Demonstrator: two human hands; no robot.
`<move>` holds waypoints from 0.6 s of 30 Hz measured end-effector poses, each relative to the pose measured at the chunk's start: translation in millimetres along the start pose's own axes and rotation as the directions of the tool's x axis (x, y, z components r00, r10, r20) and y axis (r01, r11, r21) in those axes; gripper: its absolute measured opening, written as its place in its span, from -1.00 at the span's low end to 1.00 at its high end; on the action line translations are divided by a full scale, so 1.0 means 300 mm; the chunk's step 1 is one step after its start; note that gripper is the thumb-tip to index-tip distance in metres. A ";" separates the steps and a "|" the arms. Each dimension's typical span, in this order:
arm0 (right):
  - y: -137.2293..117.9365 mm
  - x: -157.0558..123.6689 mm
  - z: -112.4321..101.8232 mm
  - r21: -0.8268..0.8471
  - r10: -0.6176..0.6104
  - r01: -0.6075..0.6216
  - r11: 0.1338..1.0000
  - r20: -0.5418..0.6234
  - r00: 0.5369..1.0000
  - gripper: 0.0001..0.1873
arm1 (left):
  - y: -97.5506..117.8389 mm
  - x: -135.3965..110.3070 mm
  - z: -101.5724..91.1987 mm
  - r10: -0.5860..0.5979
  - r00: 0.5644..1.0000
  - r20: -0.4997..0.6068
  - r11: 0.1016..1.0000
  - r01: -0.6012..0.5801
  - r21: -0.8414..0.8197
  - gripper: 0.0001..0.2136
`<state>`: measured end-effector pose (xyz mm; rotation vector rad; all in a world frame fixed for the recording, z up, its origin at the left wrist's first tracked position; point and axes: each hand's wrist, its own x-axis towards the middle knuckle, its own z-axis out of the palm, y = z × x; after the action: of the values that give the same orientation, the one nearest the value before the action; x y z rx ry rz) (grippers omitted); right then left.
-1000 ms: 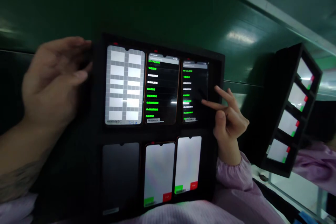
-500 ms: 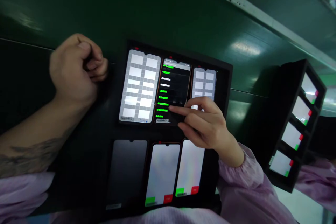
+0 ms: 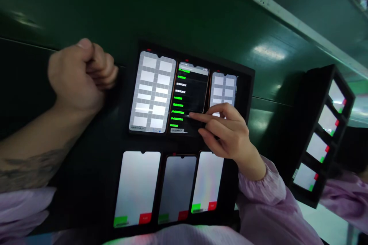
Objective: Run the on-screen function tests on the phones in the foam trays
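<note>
With fingers loosely apart and gripping nothing visible, the right hand (image 3: 227, 132) seems to be choosing a row on the upper middle phone (image 3: 195, 92) in the black tray (image 3: 247, 84), which calls for precise fingertip, though contact is unclear, while the left hand (image 3: 79, 74) is curled closed.

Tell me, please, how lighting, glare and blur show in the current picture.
Head view: lighting is dim, with the lit phone screens brightest; head view: a hazy glare patch sits on the green surface, toward the upper right; head view: list text on the upper middle phone is smeared, and the black tray fades into shadow.
</note>
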<state>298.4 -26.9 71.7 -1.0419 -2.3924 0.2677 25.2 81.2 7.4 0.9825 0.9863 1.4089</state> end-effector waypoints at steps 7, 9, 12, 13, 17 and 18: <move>0.005 -0.007 0.005 -0.050 0.051 -0.052 0.997 -0.025 0.998 -0.72 | -0.003 0.006 -0.007 0.046 0.995 0.091 0.998 -0.049 0.026 -0.34; 0.006 -0.007 0.009 -0.052 0.064 -0.065 0.997 -0.014 0.998 -0.73 | -0.001 0.005 -0.005 0.045 0.995 0.087 0.998 -0.048 0.032 -0.39; 0.007 -0.005 0.006 -0.045 0.090 -0.088 0.995 0.028 0.996 -0.77 | 0.007 -0.002 0.004 0.047 0.997 0.068 0.998 -0.050 0.047 -0.48; 0.009 -0.003 0.000 -0.042 0.102 -0.101 0.994 0.029 0.994 -0.78 | 0.011 -0.006 0.007 0.045 0.998 0.051 0.998 -0.047 0.049 -0.49; 0.051 0.000 -0.042 -0.091 0.251 -0.262 0.961 -0.114 0.961 -0.73 | 0.013 -0.015 0.015 0.004 1.000 0.014 1.000 -0.005 0.025 -0.50; 0.071 -0.002 -0.051 -0.120 0.298 -0.318 0.941 -0.160 0.941 -0.71 | 0.010 -0.015 0.013 0.002 1.000 0.015 1.000 -0.002 0.010 -0.50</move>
<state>320.2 -13.1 76.7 -1.4566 -2.1429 0.1259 28.2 76.6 11.4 1.0003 0.9831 1.3974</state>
